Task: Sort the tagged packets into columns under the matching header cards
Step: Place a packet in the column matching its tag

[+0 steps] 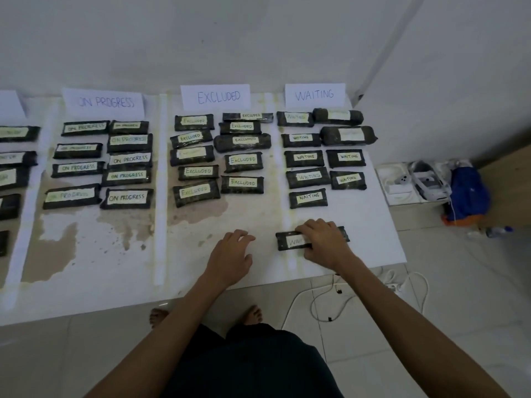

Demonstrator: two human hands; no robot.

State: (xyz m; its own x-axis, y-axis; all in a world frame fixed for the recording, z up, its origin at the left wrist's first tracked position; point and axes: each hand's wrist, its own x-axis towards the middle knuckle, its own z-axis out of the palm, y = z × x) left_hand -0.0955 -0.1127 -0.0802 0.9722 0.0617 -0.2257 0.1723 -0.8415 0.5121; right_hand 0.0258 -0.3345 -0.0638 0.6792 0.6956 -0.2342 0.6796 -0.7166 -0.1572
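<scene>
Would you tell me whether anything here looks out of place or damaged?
The white sheet shows brown blotchy stains below the ON PROGRESS packets, and one packet sits alone near the front, under the right hand.

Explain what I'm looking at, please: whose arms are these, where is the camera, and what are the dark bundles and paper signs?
There is no machine here: these are a person's two bare arms, filmed by one wide-angle camera worn on the head and looking down. On the floor lies a white sheet. At its far edge stand the ON PROGRESS card, the EXCLUDED card and the WAITING card. Dark packets with handwritten tags lie in columns under each. The right hand grips one loose packet below the WAITING column; its tag is partly covered and shows "WA". The left hand is open beside it and holds nothing. Boxes and a blue bag sit at the right.
</scene>
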